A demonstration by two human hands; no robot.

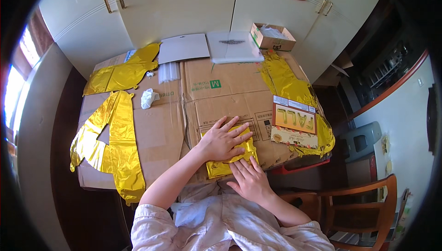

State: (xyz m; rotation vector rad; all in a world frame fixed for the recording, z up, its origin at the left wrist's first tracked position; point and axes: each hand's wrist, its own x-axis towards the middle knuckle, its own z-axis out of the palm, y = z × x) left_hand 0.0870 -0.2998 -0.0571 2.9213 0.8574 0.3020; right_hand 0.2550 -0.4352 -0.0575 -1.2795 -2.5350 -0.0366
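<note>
Table [294, 167] (red edge showing) under flattened cardboard [207, 99]; gold foil balloons [113, 140], crumpled tissue [148, 98] on top.

Bare cardboard [216, 97] lies open at my twelve o'clock. A printed card [294, 124] blocks three o'clock; a crumpled tissue [148, 98] sits at ten.

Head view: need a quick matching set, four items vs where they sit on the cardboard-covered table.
Items:
1. folded gold foil
2. crumpled white tissue
3. small open cardboard box
4. printed orange card pack

Places:
A. far edge of the table, right of the white sheets
B. under both hands, near edge
C. right side, lying on gold foil
D. left of centre, beside the large gold foil balloon

Pairs: 1-B, 2-D, 3-A, 4-C
</note>
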